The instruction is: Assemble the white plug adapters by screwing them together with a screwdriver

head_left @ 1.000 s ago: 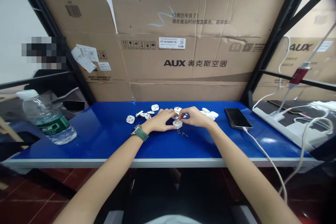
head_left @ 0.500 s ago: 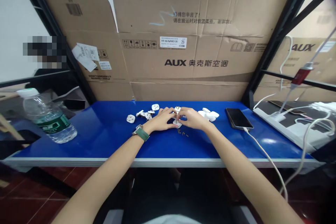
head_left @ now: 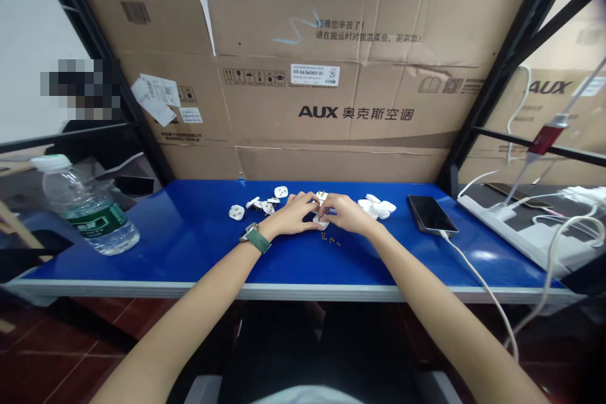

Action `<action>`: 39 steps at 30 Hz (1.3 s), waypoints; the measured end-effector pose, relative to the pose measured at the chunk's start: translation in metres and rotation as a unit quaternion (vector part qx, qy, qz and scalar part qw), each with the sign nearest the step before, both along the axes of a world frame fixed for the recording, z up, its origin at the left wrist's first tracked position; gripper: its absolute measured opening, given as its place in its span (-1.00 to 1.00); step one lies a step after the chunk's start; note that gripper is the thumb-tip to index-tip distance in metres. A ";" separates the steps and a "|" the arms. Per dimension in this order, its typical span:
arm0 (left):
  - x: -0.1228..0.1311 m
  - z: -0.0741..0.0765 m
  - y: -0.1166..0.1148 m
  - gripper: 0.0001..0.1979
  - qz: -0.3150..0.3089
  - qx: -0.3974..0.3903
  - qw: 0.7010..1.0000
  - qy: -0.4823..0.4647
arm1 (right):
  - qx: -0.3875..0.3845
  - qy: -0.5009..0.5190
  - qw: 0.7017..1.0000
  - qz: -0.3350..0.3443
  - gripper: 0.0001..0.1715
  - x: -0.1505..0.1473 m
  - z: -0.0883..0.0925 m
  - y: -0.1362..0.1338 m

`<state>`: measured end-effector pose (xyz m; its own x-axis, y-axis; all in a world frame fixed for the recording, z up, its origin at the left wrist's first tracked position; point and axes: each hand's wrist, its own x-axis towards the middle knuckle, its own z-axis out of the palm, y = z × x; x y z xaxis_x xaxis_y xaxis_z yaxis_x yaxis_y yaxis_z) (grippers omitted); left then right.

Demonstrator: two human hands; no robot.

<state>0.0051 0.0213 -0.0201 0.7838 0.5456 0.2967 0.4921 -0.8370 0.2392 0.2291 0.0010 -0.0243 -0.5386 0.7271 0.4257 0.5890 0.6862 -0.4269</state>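
Note:
My left hand [head_left: 297, 214], with a green-strapped watch at the wrist, curls its thumb and fingers around a small white plastic plug part [head_left: 320, 223] on the blue table. My right hand [head_left: 345, 211] comes in from the other side, its fingertips pinched together over that part. Whatever those fingertips hold is too small to make out. Just behind the fingers lies another white piece with metal on it [head_left: 322, 195]. Several tiny brass-coloured pieces [head_left: 331, 240] are scattered on the table in front of the hands.
Several white plug pieces with pins [head_left: 267, 206] lie left of my hands, and white covers [head_left: 377, 207] are piled to the right. Farther right are a phone [head_left: 432, 214] on a cable and a white power strip [head_left: 516, 233]. A water bottle [head_left: 89, 208] stands left. Cardboard [head_left: 265, 120] walls the back.
The view has shifted very slightly. Both hands stay at the same white plug part, with only a small movement of the right fingertips.

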 end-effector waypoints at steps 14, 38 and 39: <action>0.000 -0.002 0.002 -0.61 -0.001 -0.004 1.000 -0.005 | -0.006 -0.016 1.000 -0.005 -0.83 0.000 0.000 0.002; 0.001 0.001 -0.002 -0.63 0.008 0.003 1.000 -0.002 | -0.221 0.504 0.824 0.135 -0.61 -0.006 0.036 -0.022; 0.001 0.001 -0.002 -0.63 0.008 0.003 1.000 -0.001 | -0.233 0.528 0.802 0.154 -0.59 -0.008 0.036 -0.023</action>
